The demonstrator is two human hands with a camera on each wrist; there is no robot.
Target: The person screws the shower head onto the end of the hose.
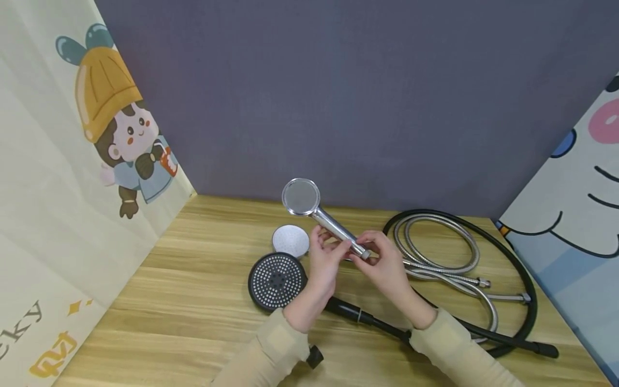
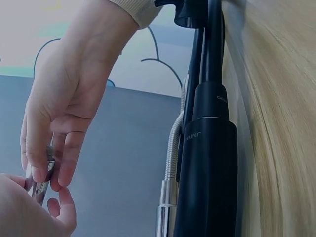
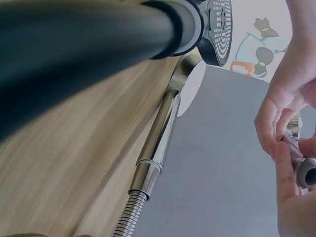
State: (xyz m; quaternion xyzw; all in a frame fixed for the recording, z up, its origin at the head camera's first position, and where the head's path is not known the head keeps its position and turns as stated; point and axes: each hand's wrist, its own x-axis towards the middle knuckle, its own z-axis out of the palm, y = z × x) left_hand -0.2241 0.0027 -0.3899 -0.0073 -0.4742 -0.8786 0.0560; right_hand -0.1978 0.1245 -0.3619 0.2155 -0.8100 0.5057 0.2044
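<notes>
A chrome hand shower (image 1: 301, 197) is held up in both hands above the table, its round grey face toward the head camera. My left hand (image 1: 323, 266) grips the handle between thumb and fingers partway down. At the handle's lower end, my right hand (image 1: 387, 269) pinches the threaded tip (image 1: 365, 253). In the right wrist view, the open end of the handle (image 3: 307, 174) shows as a dark round hole between the fingers. A white-faced chrome hand shower (image 1: 290, 240) and a black hand shower (image 1: 276, 282) lie below the hands.
Coiled metal hoses (image 1: 466, 267) and a black hose (image 1: 529, 301) lie on the right of the wooden table (image 1: 159, 301). Near my left sleeve is a black fitting (image 1: 315, 357). A grey panel (image 1: 338, 97) stands behind, with printed cloths on both sides.
</notes>
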